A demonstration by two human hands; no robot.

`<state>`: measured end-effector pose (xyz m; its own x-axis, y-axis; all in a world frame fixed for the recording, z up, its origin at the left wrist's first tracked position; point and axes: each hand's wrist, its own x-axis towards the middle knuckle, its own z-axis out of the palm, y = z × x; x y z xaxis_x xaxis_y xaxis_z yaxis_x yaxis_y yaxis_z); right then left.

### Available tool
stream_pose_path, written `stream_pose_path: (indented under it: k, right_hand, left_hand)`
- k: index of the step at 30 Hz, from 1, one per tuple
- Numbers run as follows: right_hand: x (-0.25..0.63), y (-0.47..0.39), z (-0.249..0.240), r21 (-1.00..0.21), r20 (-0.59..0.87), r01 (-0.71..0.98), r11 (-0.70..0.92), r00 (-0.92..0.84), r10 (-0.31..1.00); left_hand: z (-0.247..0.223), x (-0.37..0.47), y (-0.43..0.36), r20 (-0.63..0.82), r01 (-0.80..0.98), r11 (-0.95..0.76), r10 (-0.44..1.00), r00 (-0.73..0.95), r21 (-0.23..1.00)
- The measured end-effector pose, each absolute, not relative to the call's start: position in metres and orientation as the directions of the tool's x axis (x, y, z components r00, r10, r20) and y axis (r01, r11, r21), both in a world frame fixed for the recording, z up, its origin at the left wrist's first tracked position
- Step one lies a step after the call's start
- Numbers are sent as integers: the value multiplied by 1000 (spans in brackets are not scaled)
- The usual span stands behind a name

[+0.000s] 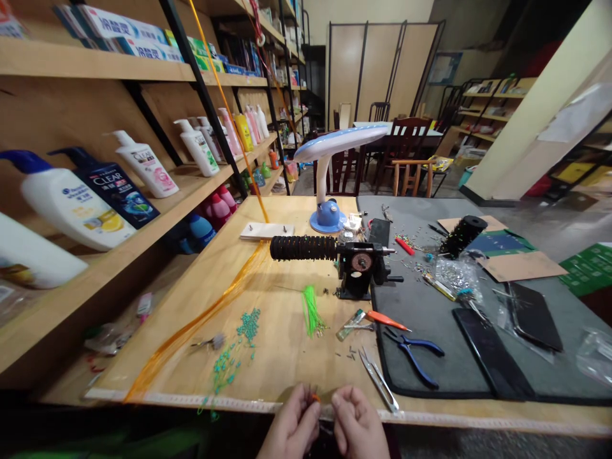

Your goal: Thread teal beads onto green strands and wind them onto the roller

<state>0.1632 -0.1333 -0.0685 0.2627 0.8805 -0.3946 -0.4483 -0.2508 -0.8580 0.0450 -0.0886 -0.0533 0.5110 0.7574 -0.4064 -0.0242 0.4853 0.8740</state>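
Both hands are working low at the near edge of the wooden table [282, 360], straight in front of the black winder [356, 271] and well apart from it. Left hand [299, 417] is pinching a small orange piece [315, 397], fingers curled, thumb closing on it; thin dark strands are sticking up beside it. The piece is sitting at the left fingertips, on the side facing the other hand, so it's lying between the two, closer to the left. Right hand [356, 421] is hovering just beside, fingers folding in, thumb and forefinger coming together; cannot tell whether anything thin is being gripped there. Around the winder: green strands [312, 312] are lying in front and slightly left, teal beads [248, 325] are scattering farther out front-left, long orange strands [205, 309] are trailing off to its left. Silver snips [377, 380] are resting in front of it, slightly right, near the right hand; blue-handled pliers [406, 341] are lying front-right, on the grey mat [411, 303] that is spreading to the winder's right. Blue-and-white lamp [327, 217] is standing behind the winder, slightly left.
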Motion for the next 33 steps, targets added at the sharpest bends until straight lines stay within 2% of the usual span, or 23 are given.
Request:
stream_pose_path:
  k: [10, 16, 22, 26, 30, 33]
  right_hand:
    - [155, -131, -76, -845, -387, -469, -258, 203, 899]
    - [150, -132, -89, -850, -401, -457, -261, 240, 884]
    - [153, -135, -76, -856, -387, -448, -257, 227, 893]
    - [152, -135, -76, -852, -398, -453, -263, 233, 887]
    - [153, -135, -78, -866, -376, -431, -255, 223, 899]
    - [157, -136, -73, -872, -344, -413, -264, 131, 930]
  left_hand:
    - [-53, 39, -89, -341, 7, 399, 775, 533, 917]
    - [-62, 34, -91, -280, 160, 231, 820, 498, 960]
    - [-63, 36, -92, -386, 28, 451, 727, 567, 892]
    - [-63, 36, -92, -381, -12, 468, 734, 563, 884]
    - [-66, 33, -90, -339, 25, 386, 775, 533, 922]
    - [-65, 29, -86, -218, 102, 193, 828, 517, 976]
